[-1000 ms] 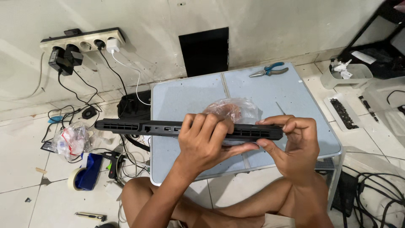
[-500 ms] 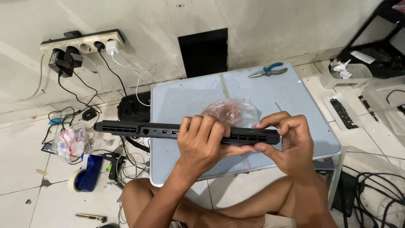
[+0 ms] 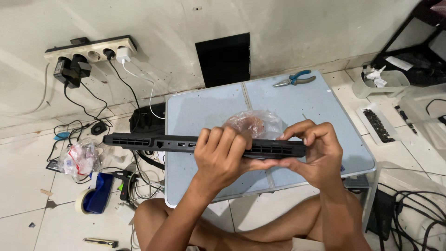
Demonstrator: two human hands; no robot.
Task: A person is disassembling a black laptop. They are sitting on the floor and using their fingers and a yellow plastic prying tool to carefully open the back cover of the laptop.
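I hold a closed black laptop [image 3: 153, 141] edge-on above a low light-blue folding table [image 3: 204, 111], its vented rear edge facing me. My left hand [image 3: 222, 157] wraps over the middle of that edge. My right hand [image 3: 315, 153] pinches the laptop's right end between thumb and fingers. Behind the laptop, a crumpled clear plastic bag [image 3: 254, 122] lies on the table.
Blue-handled pliers [image 3: 293, 79] lie at the table's far edge. A power strip [image 3: 90, 50] with plugs hangs on the wall at left, cables trailing to the tiled floor. A tape roll [image 3: 86, 201] and a plastic bag [image 3: 81, 157] lie at left, trays [image 3: 378, 123] and cables at right.
The laptop has shifted slightly left and lower in my hands. My right hand's fingers have curled tighter over its right end.
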